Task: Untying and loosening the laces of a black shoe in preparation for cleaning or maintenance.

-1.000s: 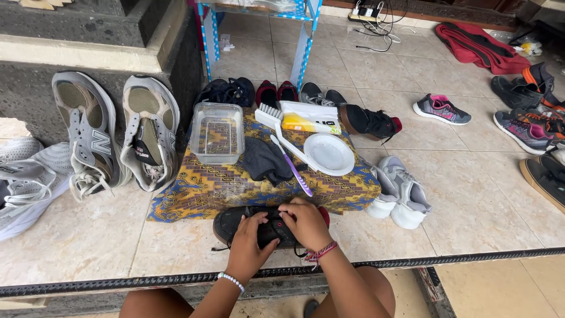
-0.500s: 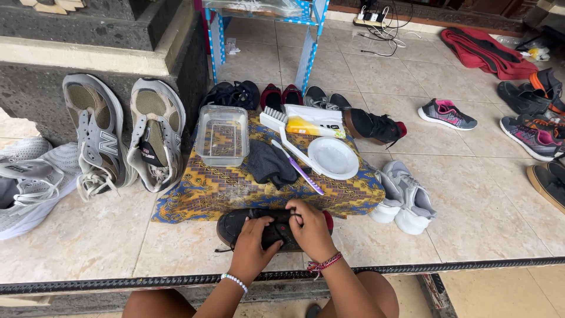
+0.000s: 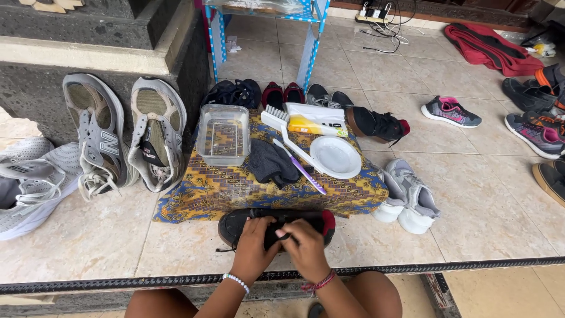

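A black shoe with a red heel (image 3: 238, 224) lies on its side on the tiled floor, just in front of a patterned cloth (image 3: 229, 185). My left hand (image 3: 254, 244) grips its middle from the left. My right hand (image 3: 306, 247) holds it from the right, fingers curled over the top at the laces. Both wrists wear bracelets. On the cloth sit a clear plastic tub (image 3: 223, 134), a dark rag (image 3: 271, 164), a purple toothbrush (image 3: 300, 166), a white brush (image 3: 282, 126), a white plate (image 3: 335, 156) and a yellow bottle (image 3: 312, 125).
Grey sneakers (image 3: 126, 138) lean against a stone wall on the left. A white pair (image 3: 406, 191) sits right of the cloth, its black mate (image 3: 376, 123) behind. More shoes line a blue rack (image 3: 309, 53) and the right edge. A metal floor strip (image 3: 412, 268) runs before my knees.
The view has shifted slightly. My hands stay on the black shoe, with the fingers shifting a little over its top.
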